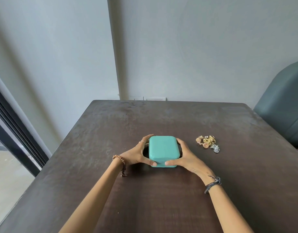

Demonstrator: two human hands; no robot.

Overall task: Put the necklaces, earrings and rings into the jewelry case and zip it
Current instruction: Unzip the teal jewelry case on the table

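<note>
A closed teal jewelry case [163, 149] sits on the dark brown table [161, 199], near its middle. My left hand [138, 153] grips the case's left side, fingers curled over the far corner and thumb on the front edge by the zip. On the other side, my right hand [185, 157] grips it the same way, its thumb meeting the front edge. A small heap of gold and silver jewelry [207, 143] lies on the table to the right of the case, apart from both hands.
A grey-green chair back [283, 105] stands past the table's right edge. A pale wall rises behind the table's far edge. To the left a dark door frame [15, 132] runs down beside the table.
</note>
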